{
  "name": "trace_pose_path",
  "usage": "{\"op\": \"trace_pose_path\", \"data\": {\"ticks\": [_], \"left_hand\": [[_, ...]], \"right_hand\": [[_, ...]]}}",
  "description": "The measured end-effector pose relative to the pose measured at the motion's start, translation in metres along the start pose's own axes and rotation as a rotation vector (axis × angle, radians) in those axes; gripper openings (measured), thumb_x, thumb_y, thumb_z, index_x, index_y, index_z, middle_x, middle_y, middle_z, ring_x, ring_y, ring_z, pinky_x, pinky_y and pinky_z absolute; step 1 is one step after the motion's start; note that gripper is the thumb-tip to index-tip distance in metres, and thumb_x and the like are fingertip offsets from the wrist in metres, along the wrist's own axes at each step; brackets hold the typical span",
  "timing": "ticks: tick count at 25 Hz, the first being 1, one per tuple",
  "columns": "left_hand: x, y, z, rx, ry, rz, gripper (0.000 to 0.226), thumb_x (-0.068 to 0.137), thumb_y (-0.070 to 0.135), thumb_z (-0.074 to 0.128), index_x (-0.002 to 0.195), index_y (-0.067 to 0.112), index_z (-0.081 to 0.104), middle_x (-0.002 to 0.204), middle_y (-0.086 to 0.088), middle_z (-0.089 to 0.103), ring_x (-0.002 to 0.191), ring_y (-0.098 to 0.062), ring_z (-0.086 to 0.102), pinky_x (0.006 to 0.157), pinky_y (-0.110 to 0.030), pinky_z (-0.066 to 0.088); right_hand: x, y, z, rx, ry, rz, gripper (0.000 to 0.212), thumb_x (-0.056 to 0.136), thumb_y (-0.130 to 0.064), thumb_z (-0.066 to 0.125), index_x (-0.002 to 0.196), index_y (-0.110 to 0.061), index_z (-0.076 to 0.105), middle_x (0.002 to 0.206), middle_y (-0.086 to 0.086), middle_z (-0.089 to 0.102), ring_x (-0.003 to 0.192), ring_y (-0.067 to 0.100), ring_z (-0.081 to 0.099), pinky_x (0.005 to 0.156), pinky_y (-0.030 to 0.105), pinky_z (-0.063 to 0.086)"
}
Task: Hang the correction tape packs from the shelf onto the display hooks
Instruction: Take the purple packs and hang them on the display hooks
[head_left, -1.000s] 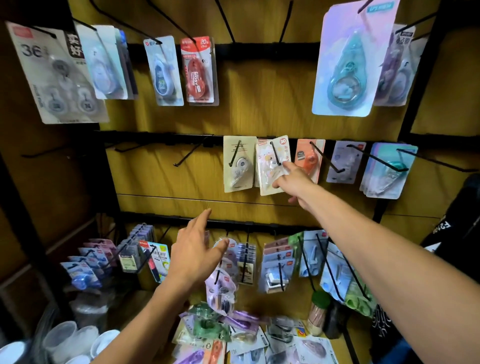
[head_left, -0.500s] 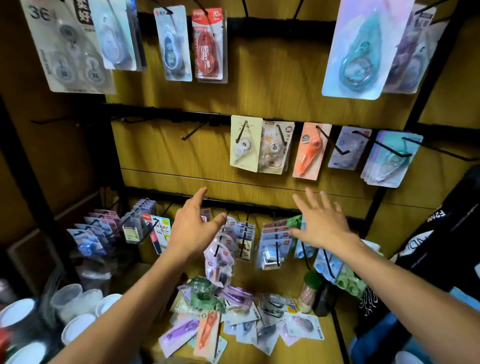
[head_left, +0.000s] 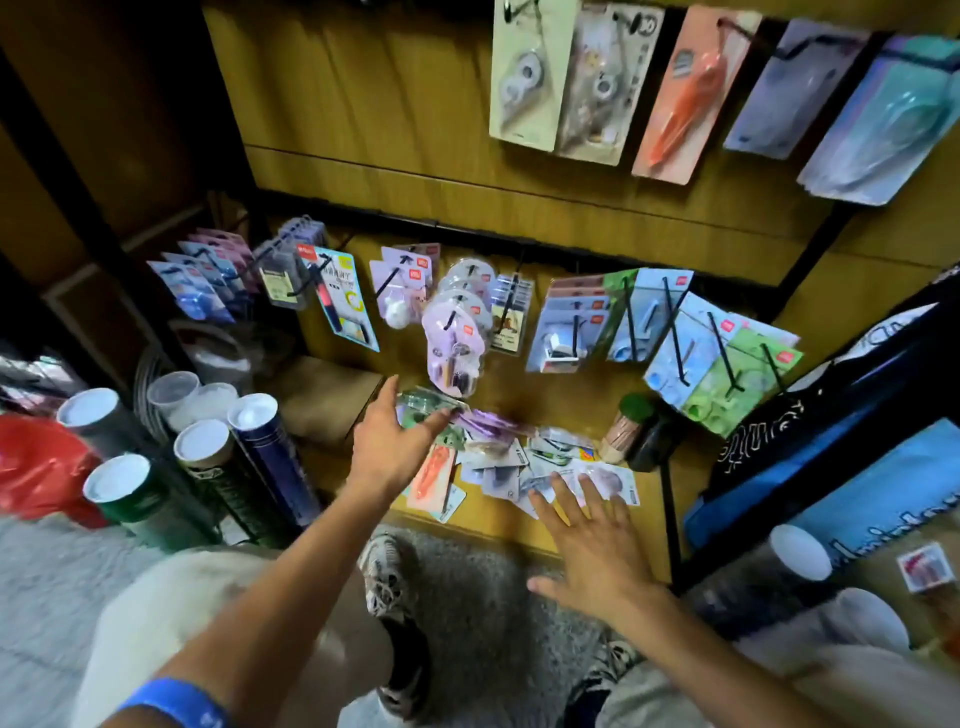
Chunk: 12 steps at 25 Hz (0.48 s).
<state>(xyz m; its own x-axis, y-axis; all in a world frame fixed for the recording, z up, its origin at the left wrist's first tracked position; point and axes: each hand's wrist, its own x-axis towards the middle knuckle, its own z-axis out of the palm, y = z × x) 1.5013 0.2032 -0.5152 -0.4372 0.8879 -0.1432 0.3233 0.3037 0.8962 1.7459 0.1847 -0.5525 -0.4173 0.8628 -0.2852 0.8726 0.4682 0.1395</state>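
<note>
Right hand above loose packs

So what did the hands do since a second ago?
The right hand let go of the pack it was hanging on the middle hook and came down, open, over the loose packs on the shelf. The left hand dropped from the lower hooks to the green pack. The view tipped downward too. The hung packs stayed put.
</note>
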Motion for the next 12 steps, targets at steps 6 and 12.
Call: {"op": "trace_pose_path", "data": {"ticks": [6, 12], "left_hand": [[0.031, -0.092, 0.045, 0.316, -0.089, -0.180, 0.098, 0.077, 0.053, 0.073, 0.154, 0.021, 0.023, 0.152, -0.013, 0.038, 0.135, -0.036, 0.039, 0.110, -0.044, 0.036], [0.096, -0.157, 0.095, 0.399, -0.197, -0.314, 0.101, 0.077, 0.056, 0.069, 0.156, 0.020, 0.017, 0.151, -0.016, 0.036, 0.135, -0.039, 0.037, 0.109, -0.047, 0.036]], "right_hand": [[0.076, -0.003, 0.071, 0.110, -0.203, 0.113, 0.104, 0.082, -0.075, 0.048, 0.156, -0.030, -0.009, 0.165, 0.002, -0.012, 0.151, 0.033, -0.009, 0.117, 0.056, 0.012], [0.175, -0.003, 0.135, 0.150, -0.285, 0.143, 0.107, 0.077, -0.079, 0.050, 0.156, -0.032, -0.004, 0.166, 0.003, -0.007, 0.151, 0.035, -0.001, 0.119, 0.055, 0.011]]}}
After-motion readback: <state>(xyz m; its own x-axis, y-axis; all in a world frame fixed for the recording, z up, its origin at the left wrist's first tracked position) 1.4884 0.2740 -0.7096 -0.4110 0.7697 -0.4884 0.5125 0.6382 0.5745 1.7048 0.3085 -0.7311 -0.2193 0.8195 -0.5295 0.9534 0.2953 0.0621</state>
